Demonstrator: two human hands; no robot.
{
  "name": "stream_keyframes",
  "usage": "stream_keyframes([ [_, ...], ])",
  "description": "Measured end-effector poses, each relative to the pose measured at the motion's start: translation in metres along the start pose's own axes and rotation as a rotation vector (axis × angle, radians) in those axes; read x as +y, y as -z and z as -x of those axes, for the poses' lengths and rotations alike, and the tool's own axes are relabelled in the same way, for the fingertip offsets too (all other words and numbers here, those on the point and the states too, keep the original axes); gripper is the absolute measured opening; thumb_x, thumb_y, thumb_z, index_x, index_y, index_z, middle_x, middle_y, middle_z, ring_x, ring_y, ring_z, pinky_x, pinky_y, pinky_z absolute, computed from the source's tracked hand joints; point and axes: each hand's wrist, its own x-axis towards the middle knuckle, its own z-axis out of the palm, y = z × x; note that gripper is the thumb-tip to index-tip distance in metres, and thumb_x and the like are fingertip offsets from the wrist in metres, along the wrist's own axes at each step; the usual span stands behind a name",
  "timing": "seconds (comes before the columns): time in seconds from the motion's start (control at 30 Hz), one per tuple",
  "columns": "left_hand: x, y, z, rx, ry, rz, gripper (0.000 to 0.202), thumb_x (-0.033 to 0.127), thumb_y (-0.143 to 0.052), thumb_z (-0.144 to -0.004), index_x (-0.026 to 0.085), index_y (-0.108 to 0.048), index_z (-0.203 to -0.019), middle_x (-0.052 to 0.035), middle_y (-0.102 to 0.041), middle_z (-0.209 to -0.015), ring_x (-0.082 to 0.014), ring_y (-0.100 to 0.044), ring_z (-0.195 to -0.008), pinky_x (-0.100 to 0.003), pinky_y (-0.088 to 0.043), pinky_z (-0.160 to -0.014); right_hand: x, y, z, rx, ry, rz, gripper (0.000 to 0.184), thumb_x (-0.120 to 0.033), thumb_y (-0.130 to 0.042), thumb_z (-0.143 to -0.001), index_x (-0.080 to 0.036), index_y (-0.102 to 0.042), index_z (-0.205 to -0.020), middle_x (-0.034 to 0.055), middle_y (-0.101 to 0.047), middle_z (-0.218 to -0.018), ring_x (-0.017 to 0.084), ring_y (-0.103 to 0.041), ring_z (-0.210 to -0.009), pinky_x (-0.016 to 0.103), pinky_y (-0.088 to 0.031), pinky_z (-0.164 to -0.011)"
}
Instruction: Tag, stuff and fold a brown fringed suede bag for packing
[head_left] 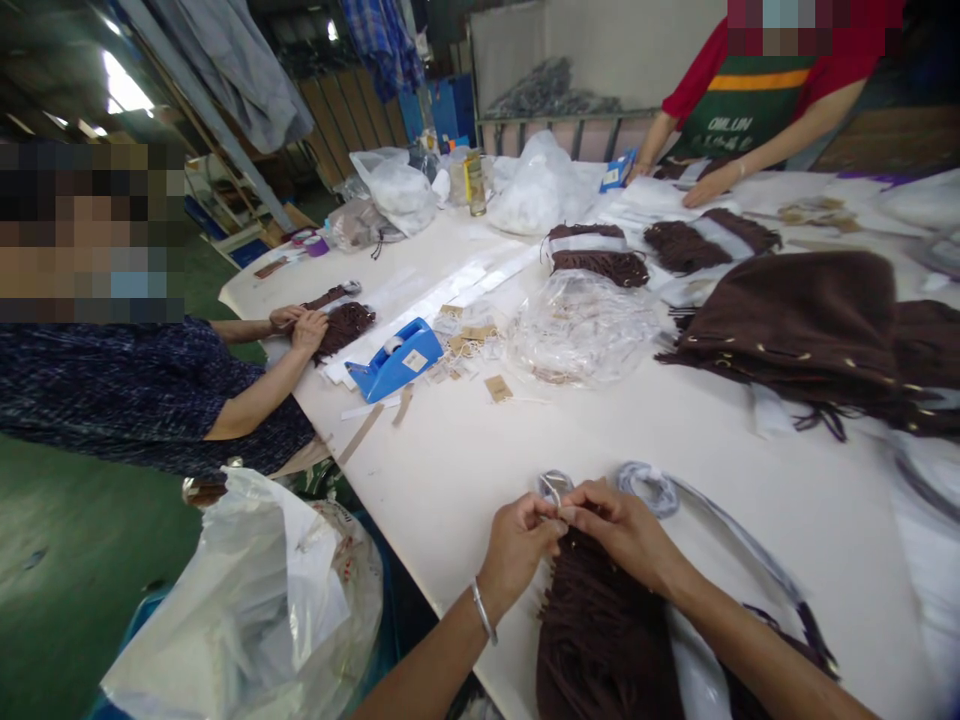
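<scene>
My left hand (520, 545) and my right hand (624, 527) meet fingertip to fingertip at the near edge of the white table (480, 460). Together they pinch a small thing at the top of a brown fringed fabric piece (596, 630) lying under them; what the small thing is I cannot tell. A clear loop of plastic (555, 487) lies just beyond my fingers. A silver bangle sits on my left wrist.
A blue tape dispenser (395, 360) and scattered paper tags (480, 350) lie mid-table. A clear plastic bag (581, 325) and stacked brown fabric (810, 330) are further right. Two other people work at the left and far side. A white plastic bag (247, 600) stands at lower left.
</scene>
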Motion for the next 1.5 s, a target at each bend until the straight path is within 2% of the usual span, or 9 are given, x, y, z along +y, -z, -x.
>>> stream_keyframes([
  [0.33, 0.006, 0.003, 0.001, 0.042, 0.018, 0.131, 0.024, 0.035, -0.075, -0.072, 0.013, -0.069, -0.075, -0.004, -0.069, -0.075, -0.0105, -0.055, -0.054, -0.024, -0.044, -0.055, 0.004, 0.008, -0.008, -0.082, -0.058, -0.074, 0.023, -0.036, -0.057, -0.085, -0.019, -0.072, -0.089, -0.0007, -0.069, -0.075, 0.016, -0.061, -0.07, 0.026, -0.046, -0.066],
  [0.57, 0.006, 0.004, 0.004, 0.112, 0.005, 0.184, 0.019, 0.032, -0.072, -0.074, 0.013, -0.069, -0.078, -0.0016, -0.064, -0.071, -0.0102, -0.052, -0.059, -0.024, -0.044, -0.061, -0.002, 0.003, -0.008, 0.074, 0.155, 0.459, 0.024, -0.031, -0.045, -0.094, -0.019, -0.065, -0.088, 0.0047, -0.066, -0.083, 0.018, -0.061, -0.077, 0.029, -0.045, -0.071],
  [0.73, 0.011, 0.014, 0.005, -0.301, 0.18, 0.243, 0.015, 0.027, -0.065, -0.076, 0.012, -0.067, -0.079, -0.0033, -0.062, -0.069, -0.0091, -0.05, -0.052, -0.023, -0.038, -0.053, 0.002, 0.006, -0.012, -0.072, 0.259, 0.446, 0.021, -0.022, -0.044, -0.094, -0.021, -0.064, -0.094, 0.0031, -0.067, -0.09, 0.016, -0.063, -0.081, 0.028, -0.048, -0.075],
  [0.83, 0.015, 0.023, 0.003, -0.444, 0.255, 0.229, 0.023, 0.025, -0.061, -0.076, 0.009, -0.071, -0.089, -0.0042, -0.061, -0.065, -0.0078, -0.049, -0.047, -0.022, -0.036, -0.049, 0.015, 0.023, -0.013, 0.049, 0.286, 0.433, 0.034, -0.015, -0.041, -0.092, -0.023, -0.06, -0.119, 0.0059, -0.066, -0.113, 0.018, -0.062, -0.103, 0.033, -0.05, -0.089],
  [0.9, 0.014, 0.029, 0.002, -0.411, 0.223, 0.26, 0.026, 0.025, -0.06, -0.078, 0.009, -0.071, -0.095, -0.0064, -0.065, -0.069, -0.0072, -0.049, -0.045, -0.021, -0.035, -0.048, 0.025, 0.033, -0.011, 0.09, 0.33, 0.501, 0.049, -0.008, -0.039, -0.087, -0.023, -0.054, -0.131, 0.0071, -0.062, -0.128, 0.02, -0.056, -0.117, 0.039, -0.046, -0.099],
  [1.03, 0.006, 0.034, 0.004, -0.303, 0.22, 0.265, 0.043, 0.035, -0.059, -0.087, 0.011, -0.061, -0.122, -0.0084, -0.07, -0.068, -0.0065, -0.044, -0.037, -0.02, -0.03, -0.04, 0.034, 0.036, -0.004, -0.051, 0.394, 0.67, 0.064, 0.0, -0.044, -0.075, -0.024, -0.055, -0.133, 0.006, -0.058, -0.135, 0.022, -0.053, -0.123, 0.043, -0.043, -0.104],
  [1.23, 0.0, 0.028, 0.013, -0.145, 0.232, 0.333, 0.06, 0.041, -0.066, -0.085, 0.013, -0.051, -0.135, -0.0031, -0.067, -0.063, -0.0029, -0.032, -0.035, -0.018, -0.026, -0.037, 0.03, 0.033, 0.005, -0.112, 0.369, 0.843, 0.049, -0.005, -0.049, -0.079, -0.025, -0.063, -0.122, 0.0096, -0.06, -0.131, 0.029, -0.056, -0.114, 0.049, -0.045, -0.094],
  [1.4, 0.003, 0.022, 0.014, -0.092, 0.172, 0.378, 0.056, 0.037, -0.072, -0.081, 0.015, -0.057, -0.13, -0.0105, -0.07, -0.092, -0.0016, -0.038, -0.045, -0.018, -0.031, -0.045, 0.02, 0.037, 0.009, -0.163, 0.3, 0.675, 0.039, -0.016, -0.052, -0.085, -0.024, -0.061, -0.122, 0.0084, -0.063, -0.121, 0.023, -0.059, -0.108, 0.037, -0.047, -0.092],
  [1.5, 0.005, 0.02, 0.013, -0.064, 0.15, 0.395, 0.052, 0.037, -0.073, -0.079, 0.014, -0.061, -0.123, -0.0119, -0.069, -0.097, -0.0017, -0.04, -0.048, -0.018, -0.032, -0.047, 0.016, 0.032, 0.007, -0.208, 0.291, 0.696, 0.034, -0.008, -0.048, -0.084, -0.022, -0.065, -0.11, 0.0074, -0.064, -0.107, 0.02, -0.061, -0.098, 0.033, -0.047, -0.085],
])
